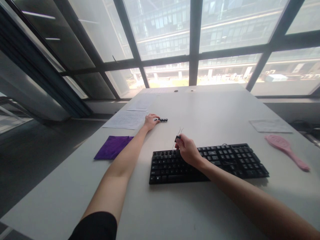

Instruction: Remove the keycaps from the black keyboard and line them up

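A black keyboard (225,161) lies on the white table (200,110) in front of me. My right hand (188,150) hovers over the keyboard's upper left corner, fingers pinched on a small black keycap puller (177,136) with thin wire loops sticking up. My left hand (150,121) reaches far forward and rests on the table, fingers curled at the end of a short row of small black keycaps (162,119).
A purple cloth (113,147) lies at the left near the table edge. Sheets of paper (127,119) sit beyond it. A pink hairbrush (287,150) and another paper (270,125) are at the right. Large windows stand behind the table.
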A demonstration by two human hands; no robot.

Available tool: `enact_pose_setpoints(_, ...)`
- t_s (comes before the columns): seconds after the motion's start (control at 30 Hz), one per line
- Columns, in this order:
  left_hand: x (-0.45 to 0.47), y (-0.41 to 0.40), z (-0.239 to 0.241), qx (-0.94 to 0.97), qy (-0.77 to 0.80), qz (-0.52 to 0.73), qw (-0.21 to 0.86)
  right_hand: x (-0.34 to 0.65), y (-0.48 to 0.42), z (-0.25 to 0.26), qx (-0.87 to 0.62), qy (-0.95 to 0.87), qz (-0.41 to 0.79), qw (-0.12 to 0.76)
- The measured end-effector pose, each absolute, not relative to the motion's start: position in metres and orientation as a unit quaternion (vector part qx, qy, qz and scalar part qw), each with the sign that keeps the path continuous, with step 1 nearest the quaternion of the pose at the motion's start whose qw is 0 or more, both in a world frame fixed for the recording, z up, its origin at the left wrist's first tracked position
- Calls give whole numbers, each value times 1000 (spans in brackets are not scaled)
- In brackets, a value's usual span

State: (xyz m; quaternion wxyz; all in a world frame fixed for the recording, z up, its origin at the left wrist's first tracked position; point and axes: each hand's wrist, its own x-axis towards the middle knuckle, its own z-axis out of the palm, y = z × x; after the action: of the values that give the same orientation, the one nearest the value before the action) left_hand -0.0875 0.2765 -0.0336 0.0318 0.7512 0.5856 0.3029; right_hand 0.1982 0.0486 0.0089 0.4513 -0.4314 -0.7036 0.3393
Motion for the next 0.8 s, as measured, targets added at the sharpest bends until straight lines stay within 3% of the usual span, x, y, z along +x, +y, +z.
enact_pose_setpoints(0.8, -103, 277, -29, 733, 604, 308, 62, 198, 48, 11, -435, -707, 339, 442)
